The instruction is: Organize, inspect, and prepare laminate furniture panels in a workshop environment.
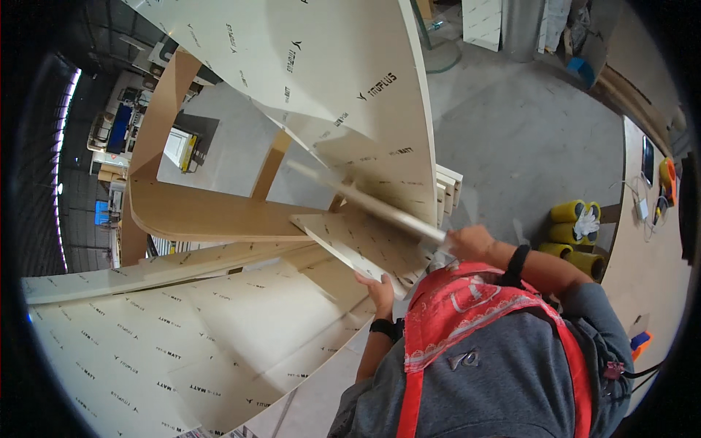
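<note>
My right hand (471, 243) is closed on the near end of a pale panel (376, 206), seen nearly edge-on and smeared by motion. It slants away to the far left. My left hand (377, 294) grips the near edge of a second panel (343, 247), white along its edge, its thumb and fingertips showing. This panel lies tilted below the first. Behind them rises a large white printed sheet (350, 80), bent by the lens. Where the panels meet the sheet, shadow and blur hide the contact.
A brown wooden frame (212, 212) with a rounded corner stands at left, above large white printed boards (146, 343). Stacked board ends (447, 191) show behind the upright sheet. At right are yellow rolls (573, 226) and a workbench (642, 248) carrying cables and orange tape.
</note>
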Demonstrator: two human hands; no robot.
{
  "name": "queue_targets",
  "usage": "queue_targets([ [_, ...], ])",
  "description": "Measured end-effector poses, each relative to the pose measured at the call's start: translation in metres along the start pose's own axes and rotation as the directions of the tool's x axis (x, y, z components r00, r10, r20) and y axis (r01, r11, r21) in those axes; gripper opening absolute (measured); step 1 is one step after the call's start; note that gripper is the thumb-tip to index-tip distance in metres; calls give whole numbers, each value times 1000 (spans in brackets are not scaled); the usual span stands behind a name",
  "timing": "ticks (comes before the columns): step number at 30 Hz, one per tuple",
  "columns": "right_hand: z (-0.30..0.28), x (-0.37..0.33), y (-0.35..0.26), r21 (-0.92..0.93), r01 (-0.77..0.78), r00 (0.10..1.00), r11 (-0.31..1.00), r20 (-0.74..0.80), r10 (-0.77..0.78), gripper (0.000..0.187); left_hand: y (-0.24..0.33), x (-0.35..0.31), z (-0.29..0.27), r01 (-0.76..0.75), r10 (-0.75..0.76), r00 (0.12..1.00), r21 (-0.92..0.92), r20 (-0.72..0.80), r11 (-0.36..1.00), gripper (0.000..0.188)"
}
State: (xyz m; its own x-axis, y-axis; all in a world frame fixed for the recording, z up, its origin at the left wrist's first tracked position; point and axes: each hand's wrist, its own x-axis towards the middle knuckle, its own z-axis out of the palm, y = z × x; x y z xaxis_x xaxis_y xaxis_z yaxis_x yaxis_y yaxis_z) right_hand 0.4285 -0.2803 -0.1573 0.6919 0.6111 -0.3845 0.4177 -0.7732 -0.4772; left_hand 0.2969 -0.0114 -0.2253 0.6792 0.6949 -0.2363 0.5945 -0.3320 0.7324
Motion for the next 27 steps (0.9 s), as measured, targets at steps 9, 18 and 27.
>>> queue_targets([
  [9,26,6,-48,60,98,960,993,256,-110,46,-39,42,1,547,-438,824,-303,359,780,30],
  [18,-3,5,-42,91,17,996,996,87,-25,19,-7,66,45,489,-256,841,-468,476,736,24],
  [27,-20,-1,-15,29,-84,986,996,-145,87,24,63,90,77,473,-78,726,-414,683,778,31],
])
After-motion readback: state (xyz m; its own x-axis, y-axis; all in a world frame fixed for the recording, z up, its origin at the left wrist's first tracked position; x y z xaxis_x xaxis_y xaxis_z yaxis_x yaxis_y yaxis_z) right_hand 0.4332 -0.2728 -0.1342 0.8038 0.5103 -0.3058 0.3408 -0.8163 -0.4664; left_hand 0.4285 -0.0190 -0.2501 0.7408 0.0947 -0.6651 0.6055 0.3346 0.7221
